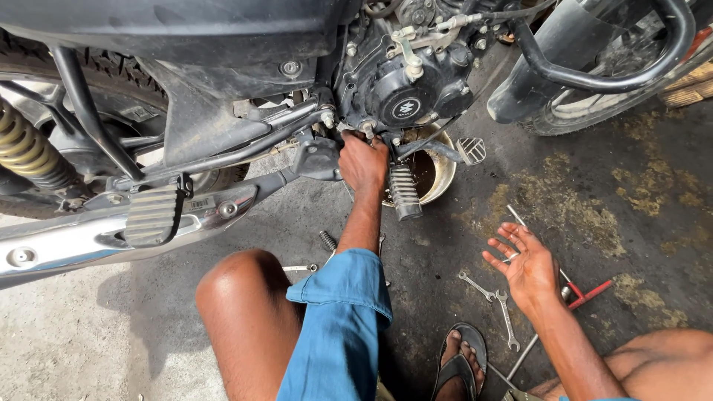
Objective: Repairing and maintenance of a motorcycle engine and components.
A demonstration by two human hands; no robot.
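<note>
a stained, oily concrete floor point(594, 223) carries everything. directly on it lie two open-ended spanners point(496, 298) near a sandalled foot point(460, 364), a red-handled tool point(587, 293) beside them, a small coil spring point(328, 240), and a round drain pan point(434, 167) under the motorcycle engine. yellowish sawdust patches point(653, 189) spread to one side.

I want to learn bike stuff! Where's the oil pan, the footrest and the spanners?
oil pan point(443, 172), head view, its right rim.
footrest point(405, 193), head view, ribbed middle.
spanners point(507, 318), head view, shaft of the nearer one.
</note>
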